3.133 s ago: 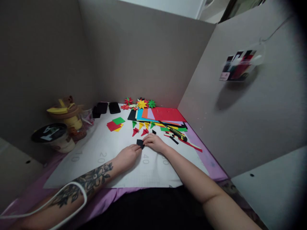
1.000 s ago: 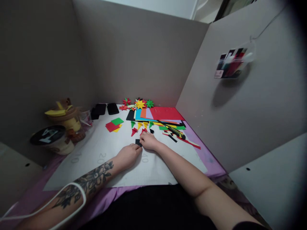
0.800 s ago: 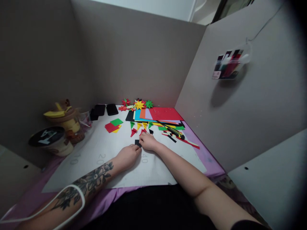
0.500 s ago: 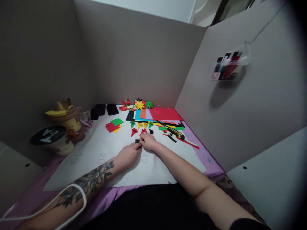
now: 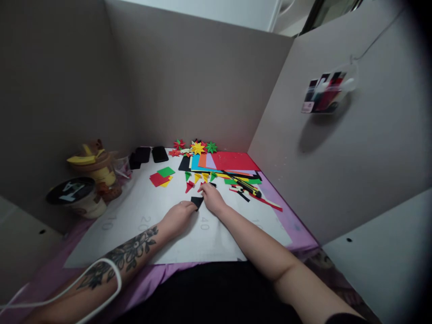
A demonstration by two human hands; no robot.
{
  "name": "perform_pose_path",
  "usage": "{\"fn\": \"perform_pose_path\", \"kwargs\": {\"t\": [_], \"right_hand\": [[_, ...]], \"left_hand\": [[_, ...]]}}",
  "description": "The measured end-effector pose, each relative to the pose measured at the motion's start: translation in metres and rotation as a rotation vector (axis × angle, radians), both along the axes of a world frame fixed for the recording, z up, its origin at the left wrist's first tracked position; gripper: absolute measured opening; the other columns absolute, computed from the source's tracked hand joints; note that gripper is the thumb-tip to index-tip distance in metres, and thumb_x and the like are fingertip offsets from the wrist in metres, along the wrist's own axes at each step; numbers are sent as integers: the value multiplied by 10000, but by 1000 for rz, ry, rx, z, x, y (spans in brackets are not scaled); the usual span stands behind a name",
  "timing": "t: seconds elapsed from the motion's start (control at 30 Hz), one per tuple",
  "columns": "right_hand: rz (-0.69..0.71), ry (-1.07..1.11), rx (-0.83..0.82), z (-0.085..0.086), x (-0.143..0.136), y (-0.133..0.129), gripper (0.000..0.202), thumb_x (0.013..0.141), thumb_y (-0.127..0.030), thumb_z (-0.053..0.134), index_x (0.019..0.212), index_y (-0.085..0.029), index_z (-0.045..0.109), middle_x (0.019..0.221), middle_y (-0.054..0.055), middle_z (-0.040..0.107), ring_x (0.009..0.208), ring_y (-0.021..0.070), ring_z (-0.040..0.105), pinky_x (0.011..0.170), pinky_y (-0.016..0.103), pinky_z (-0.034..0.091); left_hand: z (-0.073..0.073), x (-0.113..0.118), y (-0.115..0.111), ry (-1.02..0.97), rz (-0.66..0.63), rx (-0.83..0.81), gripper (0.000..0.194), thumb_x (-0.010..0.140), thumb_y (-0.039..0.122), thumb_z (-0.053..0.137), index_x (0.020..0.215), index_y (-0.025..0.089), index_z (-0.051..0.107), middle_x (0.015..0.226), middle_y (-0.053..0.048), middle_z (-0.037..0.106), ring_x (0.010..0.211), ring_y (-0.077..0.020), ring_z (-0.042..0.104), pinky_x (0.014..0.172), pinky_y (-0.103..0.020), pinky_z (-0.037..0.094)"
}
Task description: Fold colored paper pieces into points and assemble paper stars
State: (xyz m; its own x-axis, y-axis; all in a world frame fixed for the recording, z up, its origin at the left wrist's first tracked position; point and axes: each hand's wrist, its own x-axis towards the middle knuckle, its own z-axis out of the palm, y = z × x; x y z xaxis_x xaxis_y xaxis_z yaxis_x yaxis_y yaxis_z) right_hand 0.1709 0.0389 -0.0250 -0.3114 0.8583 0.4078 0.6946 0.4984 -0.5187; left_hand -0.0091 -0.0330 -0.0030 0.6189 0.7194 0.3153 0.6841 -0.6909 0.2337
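Note:
A small black paper piece (image 5: 196,202) is pinched at its lower left by my left hand (image 5: 180,218), low over the white mat. My right hand (image 5: 212,198) is just to its right, fingers closed and pointing forward; whether its fingertips touch the paper or grip anything is hard to tell. Beyond my hands lie small folded pieces: a red one (image 5: 189,186), a green one (image 5: 188,176), a yellow one (image 5: 197,178) and others, one red and one black partly behind my right fingers.
Square paper sheets (image 5: 158,179) lie left of the folded pieces. Larger coloured sheets (image 5: 236,160), a yellow-black cutter (image 5: 248,186) and paper strips are at the right. Folded stars (image 5: 198,148) sit at the back. Cups (image 5: 79,198) and phones (image 5: 159,154) stand or lie at the left.
My right hand has moved slightly away from my left hand, its fingers off the near end of the paper. More of the black paper shows between them. The view has shifted a little.

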Motion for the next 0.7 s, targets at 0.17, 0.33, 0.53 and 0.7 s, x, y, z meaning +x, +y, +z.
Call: {"fn": "perform_pose_path", "kwargs": {"t": [0.17,0.33,0.53,0.7], "right_hand": [[311,59,124,3,11,-8,289,769,-3,438,889,-190,623,885,43,624,896,171,548,892,355,389],[385,15,52,2,14,-8,177,763,-99,560,882,-198,647,897,37,641,912,182,540,877,360,396],[401,-10,-41,6,15,-9,115,739,-92,587,768,-198,618,864,12,616,914,169,528,883,335,374],[414,-34,-79,11,16,-12,111,763,-101,575,728,-196,620,849,9,616,911,164,533,882,335,364]], "left_hand": [[-4,-1,6,-18,9,17,311,766,28,452,972,138,657,958,-100,659,927,-200,578,860,-327,469],[-4,-3,8,-4,23,-27,347,774,30,445,1015,151,663,1028,-87,664,962,-197,578,879,-307,464],[0,-3,8,56,27,-57,352,788,55,449,1051,167,654,1017,-85,662,974,-195,574,865,-300,459],[7,-3,6,94,-32,-25,320,812,95,449,1013,211,670,975,-70,659,927,-191,576,815,-294,458]]}}
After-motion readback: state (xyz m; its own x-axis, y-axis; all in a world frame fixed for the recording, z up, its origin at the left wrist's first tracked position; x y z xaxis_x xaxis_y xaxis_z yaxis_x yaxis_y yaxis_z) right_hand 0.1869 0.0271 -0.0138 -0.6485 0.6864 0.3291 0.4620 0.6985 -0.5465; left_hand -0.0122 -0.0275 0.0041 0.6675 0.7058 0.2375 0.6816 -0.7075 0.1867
